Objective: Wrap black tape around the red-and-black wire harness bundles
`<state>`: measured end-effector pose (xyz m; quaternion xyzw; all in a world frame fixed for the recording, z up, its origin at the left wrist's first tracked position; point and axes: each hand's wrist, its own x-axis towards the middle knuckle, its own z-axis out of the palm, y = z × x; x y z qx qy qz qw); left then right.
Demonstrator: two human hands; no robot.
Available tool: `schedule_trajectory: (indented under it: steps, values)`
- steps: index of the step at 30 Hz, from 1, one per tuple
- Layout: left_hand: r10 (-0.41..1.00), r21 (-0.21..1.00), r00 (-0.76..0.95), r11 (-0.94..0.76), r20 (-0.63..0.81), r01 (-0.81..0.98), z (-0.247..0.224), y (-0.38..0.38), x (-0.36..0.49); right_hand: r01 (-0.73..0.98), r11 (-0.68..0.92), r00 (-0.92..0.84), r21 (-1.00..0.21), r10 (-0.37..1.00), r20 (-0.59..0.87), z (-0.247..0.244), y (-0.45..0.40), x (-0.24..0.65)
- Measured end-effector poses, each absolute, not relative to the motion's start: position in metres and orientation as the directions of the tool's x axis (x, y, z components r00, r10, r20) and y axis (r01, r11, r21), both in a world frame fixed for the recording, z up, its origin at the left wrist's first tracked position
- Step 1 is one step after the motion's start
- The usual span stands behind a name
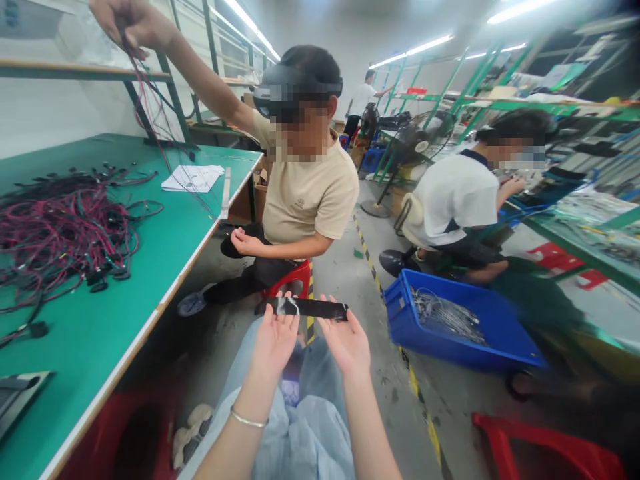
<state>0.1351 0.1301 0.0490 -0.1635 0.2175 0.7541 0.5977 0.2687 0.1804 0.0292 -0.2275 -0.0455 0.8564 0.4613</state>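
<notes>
A flat black strip with a glossy patch near its left end lies level across my two hands, above my lap. My left hand, palm up, supports the left end with the thumb against its near edge. At the other end my right hand does the same, its thumb close to the strip's right tip. The fingers run beneath the strip and show beyond its far edge. I cannot make out what kind of strip it is.
On the green table at left lie a heap of red and black cable harnesses and white paper. A seated co-worker holds up wires ahead. Right of the aisle are a blue bin with grey cables, another seated person and a red stool.
</notes>
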Motion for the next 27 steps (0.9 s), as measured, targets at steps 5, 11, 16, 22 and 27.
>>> schedule_trajectory:
  steps: [5,11,16,22,27]
  values:
    - [0.823,0.178,-0.239,-0.171,-0.515,-0.969,0.045,0.128,0.135,-0.783,-0.563,-0.471,-0.267,0.815,-0.337,0.018,0.176,0.276]
    - [0.822,0.169,-0.205,-0.135,-0.531,-0.976,0.045,0.129,0.141,-0.775,-0.553,-0.494,-0.304,0.832,-0.255,0.012,0.167,0.272]
    - [0.837,0.173,-0.199,-0.127,-0.511,-0.977,0.042,0.127,0.139,-0.779,-0.565,-0.515,-0.273,0.824,-0.235,0.015,0.163,0.269]
    - [0.867,0.221,-0.257,-0.175,-0.428,-0.959,0.031,0.125,0.126,-0.787,-0.578,-0.52,-0.216,0.81,-0.271,0.02,0.168,0.273]
    - [0.86,0.214,-0.239,-0.156,-0.45,-0.964,0.034,0.122,0.126,-0.738,-0.663,-0.548,-0.129,0.7,-0.458,0.017,0.17,0.271]
